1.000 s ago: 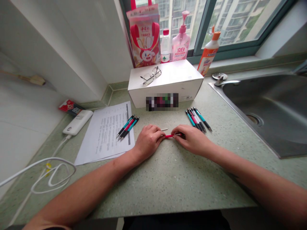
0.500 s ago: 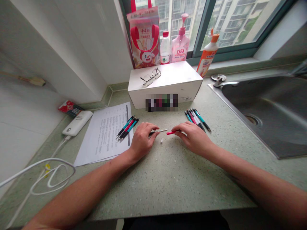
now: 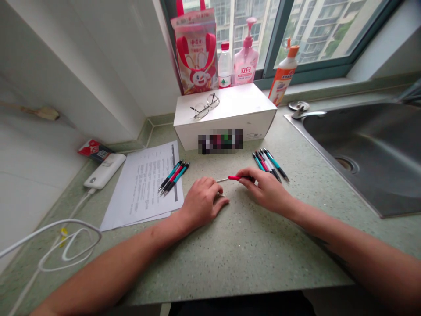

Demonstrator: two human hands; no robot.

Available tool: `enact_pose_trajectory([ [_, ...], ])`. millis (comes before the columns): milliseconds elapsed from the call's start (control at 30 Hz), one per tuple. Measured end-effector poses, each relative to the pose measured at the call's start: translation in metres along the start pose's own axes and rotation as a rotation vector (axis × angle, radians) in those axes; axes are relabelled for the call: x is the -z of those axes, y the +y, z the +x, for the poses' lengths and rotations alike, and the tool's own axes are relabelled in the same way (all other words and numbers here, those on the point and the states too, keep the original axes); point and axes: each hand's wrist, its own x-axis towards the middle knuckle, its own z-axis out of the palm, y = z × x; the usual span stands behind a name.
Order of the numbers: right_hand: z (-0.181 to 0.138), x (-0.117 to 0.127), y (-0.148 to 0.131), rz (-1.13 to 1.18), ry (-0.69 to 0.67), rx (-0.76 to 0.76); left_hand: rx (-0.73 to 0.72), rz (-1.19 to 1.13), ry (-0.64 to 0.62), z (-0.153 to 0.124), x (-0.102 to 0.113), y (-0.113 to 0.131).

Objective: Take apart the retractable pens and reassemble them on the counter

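Observation:
My right hand [image 3: 263, 186] is closed around a red pen barrel [image 3: 233, 177], whose open end points left. A thin pale pen refill [image 3: 222, 180] extends from behind my left hand [image 3: 204, 198] towards that end; whether the two touch is unclear. On the counter, my left hand has its thumb and index finger apart around a small pale piece [image 3: 222, 195], mostly hidden by the fingers. Left of it, several pens [image 3: 174, 177] in teal, red and black lie on printed sheets [image 3: 138, 188]. Another group of pens [image 3: 269, 164] lies beyond my right hand.
A white box [image 3: 226, 109] with eyeglasses [image 3: 205, 106] on it stands at the back, bottles [image 3: 245, 66] behind it. To the right is a steel sink [image 3: 368, 162]. A white power bank [image 3: 104, 171] and its cable [image 3: 70, 224] lie on the left.
My left hand has shifted right and nearer to me, from the refill end to the small pale piece. The refill stays nearly in place. My right hand still holds the red barrel.

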Motion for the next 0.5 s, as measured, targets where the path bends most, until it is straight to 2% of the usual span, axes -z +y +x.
enact_pose_trajectory([
  [267,-0.002,-0.004,0.003,-0.091,-0.054,0.091,-0.009,-0.024,0.036,0.001,-0.005,-0.008],
  [433,-0.003,-0.007,0.000,-0.095,-0.078,0.095,0.020,-0.271,0.273,0.001,-0.004,-0.012],
  [500,-0.004,-0.008,-0.002,-0.085,-0.088,0.103,0.019,-0.356,0.328,0.001,-0.003,-0.011],
])
